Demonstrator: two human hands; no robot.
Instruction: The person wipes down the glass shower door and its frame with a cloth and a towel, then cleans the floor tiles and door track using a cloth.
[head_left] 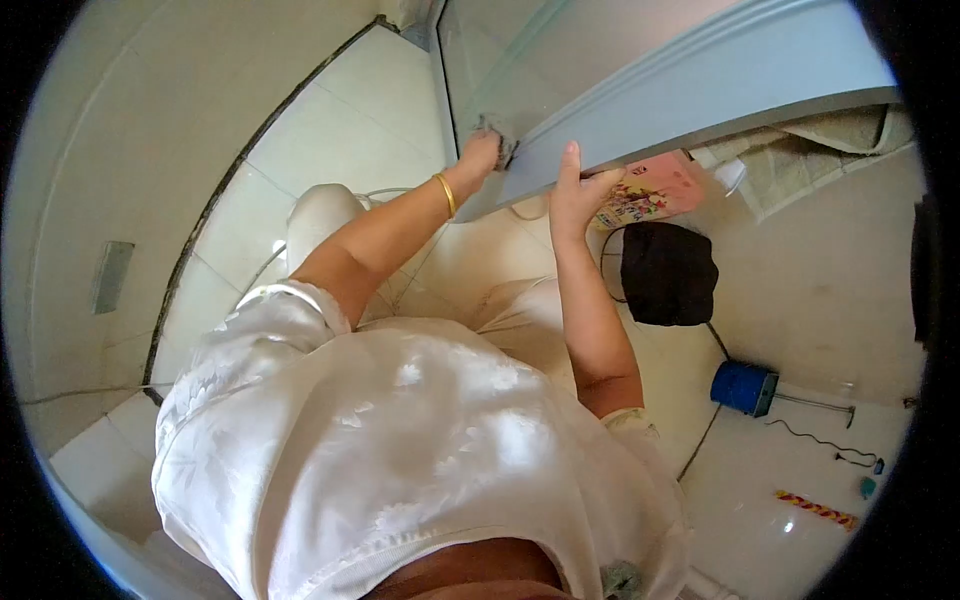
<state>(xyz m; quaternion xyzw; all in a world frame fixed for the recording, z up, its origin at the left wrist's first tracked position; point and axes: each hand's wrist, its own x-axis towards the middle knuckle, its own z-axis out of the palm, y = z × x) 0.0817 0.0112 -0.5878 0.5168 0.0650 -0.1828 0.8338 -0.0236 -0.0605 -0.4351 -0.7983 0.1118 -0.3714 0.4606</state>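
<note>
A large glass panel (590,60) with a pale blue-grey frame (700,85) slants across the top of the head view. My left hand (480,152), with a gold bangle on its wrist, is closed on a small grey scrubber or cloth (503,145), pressed at the lower left corner of the glass beside the frame. The lower edge of the frame is gripped by my right hand (580,200), its thumb on the face and its other fingers partly hidden. A pink printed packet (655,190) lies behind my right hand.
Near my right forearm is a black cloth-like item (668,273). Farther right are a blue cylindrical object (743,388), a dark cord and a red-and-yellow twisted strip (815,510). Beige fabric (800,165) shows beyond the frame. A tiled ledge edge (215,190) runs along the left.
</note>
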